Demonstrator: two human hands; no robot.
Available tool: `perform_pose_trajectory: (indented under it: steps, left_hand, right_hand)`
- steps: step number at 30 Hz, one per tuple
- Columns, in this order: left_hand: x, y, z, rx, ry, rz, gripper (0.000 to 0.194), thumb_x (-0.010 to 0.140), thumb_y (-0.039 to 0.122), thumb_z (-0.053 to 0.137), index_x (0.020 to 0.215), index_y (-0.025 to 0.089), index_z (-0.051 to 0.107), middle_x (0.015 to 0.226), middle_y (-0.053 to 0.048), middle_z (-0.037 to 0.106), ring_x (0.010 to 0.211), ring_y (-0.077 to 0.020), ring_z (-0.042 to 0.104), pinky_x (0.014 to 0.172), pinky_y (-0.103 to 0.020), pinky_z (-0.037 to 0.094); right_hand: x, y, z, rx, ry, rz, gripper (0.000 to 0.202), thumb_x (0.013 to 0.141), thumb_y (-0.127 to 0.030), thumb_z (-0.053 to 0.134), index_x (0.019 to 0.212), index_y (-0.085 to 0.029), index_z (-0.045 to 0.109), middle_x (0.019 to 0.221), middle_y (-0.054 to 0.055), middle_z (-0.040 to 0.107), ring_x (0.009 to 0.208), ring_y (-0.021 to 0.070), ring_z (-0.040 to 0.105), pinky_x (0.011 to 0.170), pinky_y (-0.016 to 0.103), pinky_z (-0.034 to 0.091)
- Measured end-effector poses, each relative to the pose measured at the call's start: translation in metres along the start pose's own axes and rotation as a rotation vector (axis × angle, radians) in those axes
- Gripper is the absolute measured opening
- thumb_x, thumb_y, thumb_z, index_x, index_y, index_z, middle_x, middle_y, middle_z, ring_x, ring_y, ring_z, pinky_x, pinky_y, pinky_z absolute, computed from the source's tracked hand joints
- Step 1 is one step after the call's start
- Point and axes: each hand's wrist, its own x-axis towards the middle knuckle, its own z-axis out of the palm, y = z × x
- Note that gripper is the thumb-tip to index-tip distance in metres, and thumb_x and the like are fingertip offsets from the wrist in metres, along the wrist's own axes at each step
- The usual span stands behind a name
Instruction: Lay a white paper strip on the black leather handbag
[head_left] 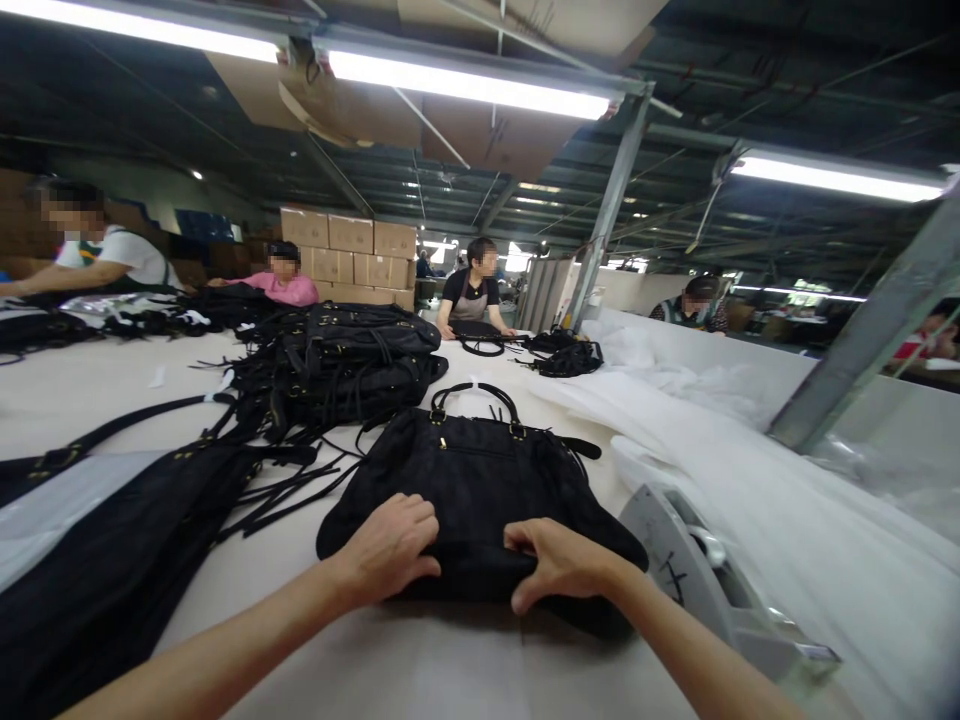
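Note:
A black handbag (480,490) lies on the white table in front of me, its two handles pointing away and a small gold zipper pull near its top. My left hand (394,545) has its fingers curled over the lower left part of the bag, thumb by the near edge. Toward the right, my right hand (559,560) grips that same bottom edge between fingers and thumb. Part of each hand's grip is hidden by the bag and the fingers. Another black bag (135,560), with a pale sheet on it, lies at the left.
Stacked black bags (337,350) with loose straps stand beyond, left of centre. A grey tape dispenser (690,570) sits close on the right, beside white wrapping sheets (750,450) and a metal post (862,360). Across the table, a person (471,290) handles a black bag; other people work around.

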Motion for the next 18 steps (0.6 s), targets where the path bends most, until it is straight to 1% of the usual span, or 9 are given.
perform_pose_trajectory:
  steps: [2,4,6,8,10,12,13,15,18]
  left_hand:
    - [0.007,-0.002,-0.012,0.036,-0.016,-0.008,0.022,0.087,0.032,0.069,0.082,0.019,0.053,0.091,-0.002,0.062,0.082,-0.0201,0.058,0.070,-0.031,0.041]
    - [0.015,-0.008,-0.023,0.040,-0.030,0.000,0.019,0.090,0.030,0.066,0.083,0.019,0.052,0.086,-0.001,0.062,0.077,-0.0190,0.060,0.064,-0.029,0.040]
    - [0.025,-0.019,-0.031,0.021,-0.045,0.049,0.020,0.092,0.032,0.064,0.082,0.020,0.050,0.080,0.002,0.062,0.073,-0.0184,0.061,0.060,-0.028,0.038]
    - [0.039,-0.033,-0.033,0.000,-0.072,0.108,0.022,0.093,0.034,0.062,0.081,0.021,0.049,0.076,0.003,0.062,0.071,-0.0180,0.062,0.058,-0.027,0.037]
    - [0.054,-0.047,-0.024,-0.002,-0.113,0.130,0.023,0.095,0.037,0.059,0.082,0.021,0.049,0.075,0.003,0.063,0.070,-0.0178,0.063,0.057,-0.026,0.037]
    - [0.067,-0.058,-0.005,0.021,-0.142,0.107,0.023,0.096,0.040,0.056,0.084,0.021,0.049,0.074,0.002,0.065,0.069,-0.0191,0.065,0.056,-0.026,0.037]
    - [0.072,-0.063,0.006,0.035,-0.147,0.088,0.023,0.097,0.039,0.055,0.085,0.020,0.050,0.075,0.001,0.066,0.070,-0.0200,0.066,0.056,-0.026,0.038]
    - [0.078,-0.068,0.026,0.055,-0.143,0.051,0.022,0.098,0.038,0.052,0.086,0.019,0.051,0.078,-0.002,0.068,0.072,-0.0219,0.067,0.056,-0.027,0.038]
    - [0.080,-0.069,0.041,0.068,-0.125,0.035,0.020,0.099,0.034,0.052,0.087,0.018,0.053,0.082,-0.004,0.069,0.076,-0.0222,0.067,0.060,-0.028,0.041]
  right_hand:
    - [0.000,-0.003,-0.011,0.050,-0.021,-0.007,0.043,0.053,-0.033,0.085,0.067,-0.020,0.046,0.061,-0.010,0.036,0.061,0.0085,0.033,0.051,0.023,0.021]
    - [0.002,-0.005,-0.022,0.125,-0.055,-0.013,0.039,0.058,-0.035,0.081,0.067,-0.020,0.046,0.061,-0.009,0.037,0.061,0.0087,0.034,0.051,0.023,0.022]
    - [0.007,-0.004,-0.032,0.182,-0.106,-0.029,0.033,0.063,-0.037,0.075,0.068,-0.019,0.048,0.062,-0.009,0.040,0.061,0.0092,0.037,0.052,0.023,0.025]
    - [0.016,0.002,-0.038,0.164,-0.152,-0.032,0.029,0.068,-0.040,0.070,0.068,-0.019,0.051,0.062,-0.008,0.043,0.062,0.0098,0.039,0.054,0.022,0.028]
    - [0.029,0.012,-0.039,0.108,-0.164,-0.006,0.027,0.072,-0.042,0.067,0.069,-0.018,0.055,0.063,-0.006,0.047,0.063,0.0110,0.044,0.055,0.022,0.032]
    - [0.044,0.024,-0.033,0.060,-0.120,0.036,0.028,0.071,-0.044,0.070,0.070,-0.018,0.058,0.065,-0.005,0.053,0.067,0.0140,0.051,0.058,0.023,0.035]
    - [0.050,0.030,-0.028,0.022,-0.066,0.057,0.030,0.070,-0.044,0.074,0.069,-0.018,0.059,0.067,-0.003,0.055,0.071,0.0164,0.054,0.061,0.024,0.036]
    - [0.059,0.040,-0.016,-0.156,0.089,0.066,0.037,0.068,-0.050,0.079,0.069,-0.019,0.060,0.071,0.000,0.060,0.078,0.0211,0.059,0.065,0.027,0.037]
    - [0.061,0.051,0.001,-0.519,0.318,-0.024,0.047,0.075,-0.066,0.069,0.074,-0.020,0.062,0.078,0.002,0.065,0.080,0.0219,0.062,0.066,0.027,0.038]
